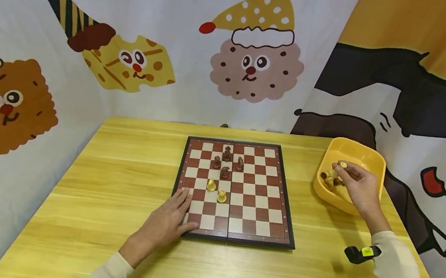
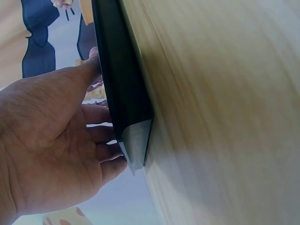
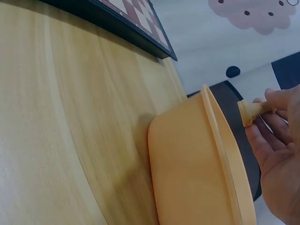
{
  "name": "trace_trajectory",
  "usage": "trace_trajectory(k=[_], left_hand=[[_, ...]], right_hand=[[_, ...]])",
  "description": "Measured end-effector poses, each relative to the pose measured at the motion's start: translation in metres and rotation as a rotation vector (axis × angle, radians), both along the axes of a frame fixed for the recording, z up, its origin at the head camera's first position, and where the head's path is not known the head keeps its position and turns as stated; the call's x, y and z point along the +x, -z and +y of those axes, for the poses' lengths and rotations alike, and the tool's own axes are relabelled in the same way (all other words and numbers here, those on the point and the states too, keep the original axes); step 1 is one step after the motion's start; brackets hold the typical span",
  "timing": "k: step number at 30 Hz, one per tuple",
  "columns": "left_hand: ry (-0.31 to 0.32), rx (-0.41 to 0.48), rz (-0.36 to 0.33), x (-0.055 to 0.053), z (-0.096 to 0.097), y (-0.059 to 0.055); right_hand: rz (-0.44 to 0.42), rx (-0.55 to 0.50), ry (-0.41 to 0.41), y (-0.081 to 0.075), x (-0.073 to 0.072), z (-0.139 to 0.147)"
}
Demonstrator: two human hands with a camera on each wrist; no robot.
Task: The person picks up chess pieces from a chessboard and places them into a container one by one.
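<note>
A folding chessboard (image 1: 255, 217) lies flat on the table. Its left front edge is under the fingers of my left hand (image 1: 167, 220), which rests there with fingers extended; the left wrist view shows the fingertips over the board's black rim (image 2: 105, 79). Several dark brown chess pieces (image 1: 225, 172) stand near the far middle, with two cream-yellow pieces (image 1: 222, 196) closer to me. Over the yellow plastic bin (image 1: 357, 148), my right hand (image 1: 361, 188) pinches a cream-yellow chess piece (image 3: 253, 111) between thumb and fingers, its round base facing outward.
More light and dark chess pieces (image 1: 332, 182) lie heaped inside the bin. The bin stands at the table's right edge, with bare wood (image 1: 307, 168) between it and the board. A curtain with cartoon prints (image 1: 197, 75) hangs behind the table.
</note>
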State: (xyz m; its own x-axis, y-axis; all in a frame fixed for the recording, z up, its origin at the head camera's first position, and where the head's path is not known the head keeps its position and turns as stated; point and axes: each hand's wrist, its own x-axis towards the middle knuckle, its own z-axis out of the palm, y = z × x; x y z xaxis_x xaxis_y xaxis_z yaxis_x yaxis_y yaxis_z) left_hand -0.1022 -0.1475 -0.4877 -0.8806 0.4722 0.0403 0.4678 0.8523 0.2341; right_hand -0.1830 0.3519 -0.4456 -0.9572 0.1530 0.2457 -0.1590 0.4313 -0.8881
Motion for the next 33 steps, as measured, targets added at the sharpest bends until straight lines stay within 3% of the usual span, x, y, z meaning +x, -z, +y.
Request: trace_trajectory(k=[5, 10, 17, 27, 33], left_hand=[[-0.001, 0.003, -0.007, 0.0, 0.0, -0.001], [-0.002, 0.019, -0.015, 0.0, 0.0, -0.001], [0.0, 0.015, -0.014, 0.0, 0.0, 0.001], [0.008, 0.017, 0.002, -0.001, 0.0, 0.0], [-0.001, 0.012, -0.013, 0.0, 0.0, 0.0]], right_hand=[[-0.021, -0.009, 0.05, 0.0, 0.001, 0.007], [-0.007, -0.054, 0.047, 0.005, 0.001, 0.008], [0.003, -0.035, 0.074, 0.008, 0.002, 0.004], [0.068, -0.062, 0.008, 0.002, 0.0, -0.007], [0.104, -0.127, -0.092, 0.003, -0.001, -0.021]])
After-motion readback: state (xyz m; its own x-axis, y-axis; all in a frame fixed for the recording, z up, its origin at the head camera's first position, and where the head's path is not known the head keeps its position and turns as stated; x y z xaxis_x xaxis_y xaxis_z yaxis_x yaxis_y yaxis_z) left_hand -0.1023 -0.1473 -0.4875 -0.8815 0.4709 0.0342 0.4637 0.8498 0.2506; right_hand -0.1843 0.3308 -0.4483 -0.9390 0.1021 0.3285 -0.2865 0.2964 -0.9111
